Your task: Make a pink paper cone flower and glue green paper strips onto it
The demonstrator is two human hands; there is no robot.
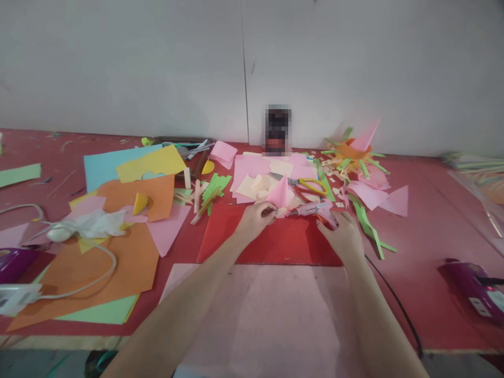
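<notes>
My left hand [256, 216] has its fingers pinched at the base of a pink paper cone [279, 194], which points upward. In my right hand [345, 235] is a pink hot glue gun [315, 209], its nozzle aimed left at the cone's lower edge. Both hands are over a red board [275, 239]. Just behind them, scissors [303, 185] with yellow and red handles rest on cream and pink paper sheets. The fingertips of my left hand are partly hidden.
A paper flower [354, 152] with a pink cone stands at the back right. Coloured sheets [114, 268] and a white cable [114, 260] cover the left side. A black cord [397, 302] runs down from the right hand. A purple power strip [474, 289] lies at the right.
</notes>
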